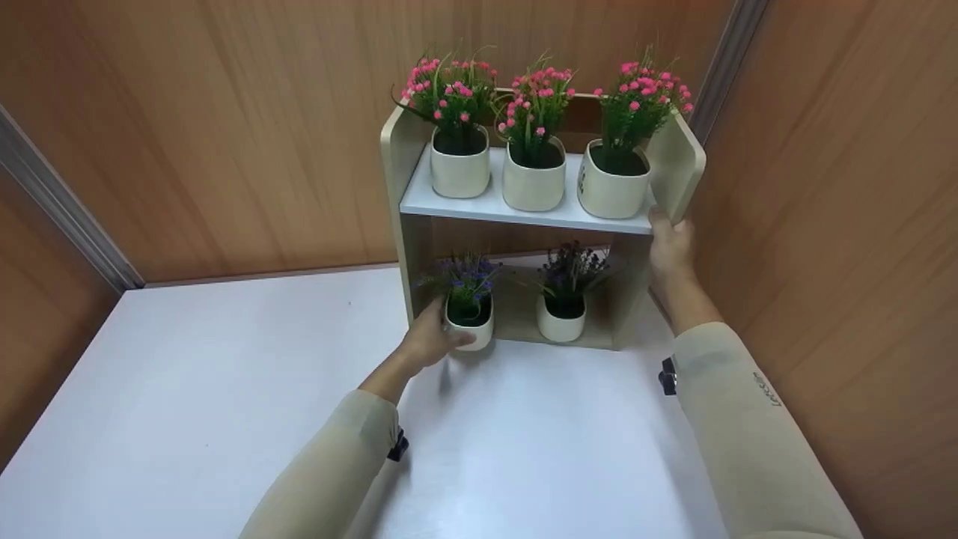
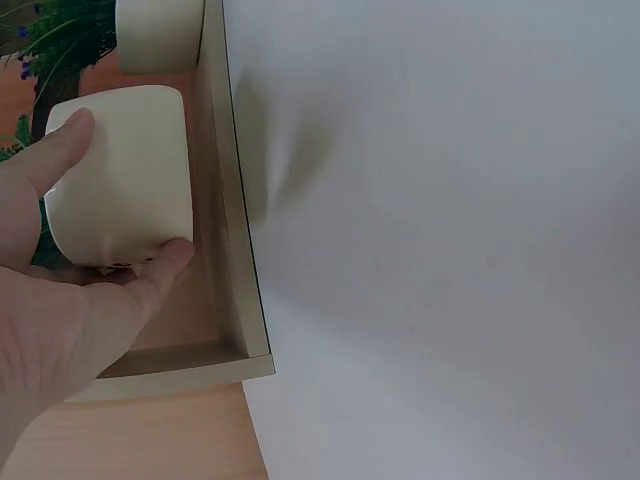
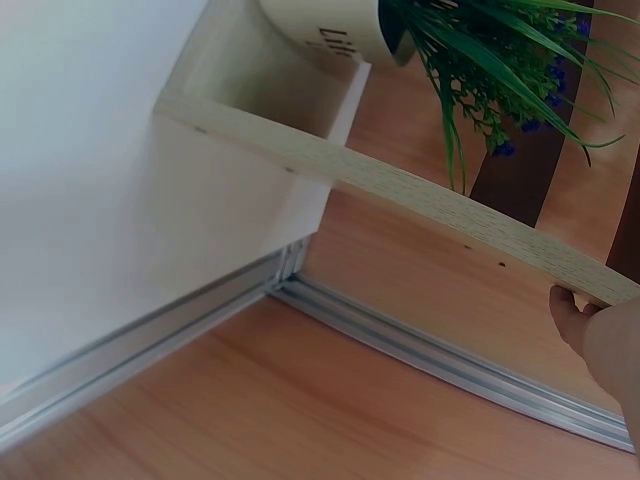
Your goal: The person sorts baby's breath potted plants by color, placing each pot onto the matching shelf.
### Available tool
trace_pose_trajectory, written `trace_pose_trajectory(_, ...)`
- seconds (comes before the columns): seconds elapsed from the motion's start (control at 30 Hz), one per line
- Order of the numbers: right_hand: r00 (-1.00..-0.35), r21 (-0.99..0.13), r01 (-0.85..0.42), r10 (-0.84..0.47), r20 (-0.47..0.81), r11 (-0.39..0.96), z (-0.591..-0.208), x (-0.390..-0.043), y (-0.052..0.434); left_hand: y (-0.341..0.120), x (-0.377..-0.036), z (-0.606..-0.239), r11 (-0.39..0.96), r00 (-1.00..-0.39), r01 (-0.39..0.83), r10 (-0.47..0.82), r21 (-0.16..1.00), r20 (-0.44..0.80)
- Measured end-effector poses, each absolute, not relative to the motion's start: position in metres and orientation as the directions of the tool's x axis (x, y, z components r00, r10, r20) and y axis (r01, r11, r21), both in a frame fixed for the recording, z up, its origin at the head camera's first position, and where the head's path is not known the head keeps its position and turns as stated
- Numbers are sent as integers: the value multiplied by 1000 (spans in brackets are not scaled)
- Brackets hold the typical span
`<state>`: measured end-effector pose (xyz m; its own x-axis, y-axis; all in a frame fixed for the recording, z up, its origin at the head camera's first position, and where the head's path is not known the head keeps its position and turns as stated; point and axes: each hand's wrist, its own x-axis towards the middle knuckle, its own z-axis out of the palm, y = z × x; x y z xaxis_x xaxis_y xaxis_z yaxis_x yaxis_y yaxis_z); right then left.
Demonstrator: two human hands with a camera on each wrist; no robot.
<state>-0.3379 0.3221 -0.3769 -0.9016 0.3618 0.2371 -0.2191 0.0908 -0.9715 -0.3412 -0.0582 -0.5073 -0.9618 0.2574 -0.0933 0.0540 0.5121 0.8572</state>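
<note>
A small two-tier shelf (image 1: 677,168) holds potted artificial plants. My left hand (image 1: 425,338) grips a white pot with blue-violet flowers (image 1: 473,338) at the left of the lower tier. In the left wrist view, thumb and fingers wrap that rounded square pot (image 2: 130,180), which overlaps the shelf's front edge. A second white pot with dark purple flowers (image 1: 561,327) stands to its right on the lower tier. My right hand (image 1: 673,254) grips the shelf's right side panel just under the upper board. The right wrist view shows its fingertips at that panel (image 3: 400,190), partly hidden.
On the upper board (image 1: 494,212) stand three white pots with pink flowers, the left (image 1: 460,176), middle (image 1: 534,187) and right one (image 1: 612,191). The shelf stands on a white table (image 1: 262,389), close to wood-look walls (image 1: 262,135) at the back and right.
</note>
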Motion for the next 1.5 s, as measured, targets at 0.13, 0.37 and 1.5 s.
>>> trace_pose_trajectory(0.13, -892, -964, -244, 366, 266, 106, -380, -338, 323, -49, -347, -514, 542, -970, 45, 226, 839, -93)
trace_pose_trajectory(0.37, -892, -965, -234, 371, 261, 116, -380, -338, 324, -39, -357, -522, 562, -978, 12, 180, 827, -108)
trace_pose_trajectory(1.5, -914, -970, -231, 325, 242, 74, -382, -356, 322, -32, -383, -537, 693, -985, 75, 165, 717, -56)
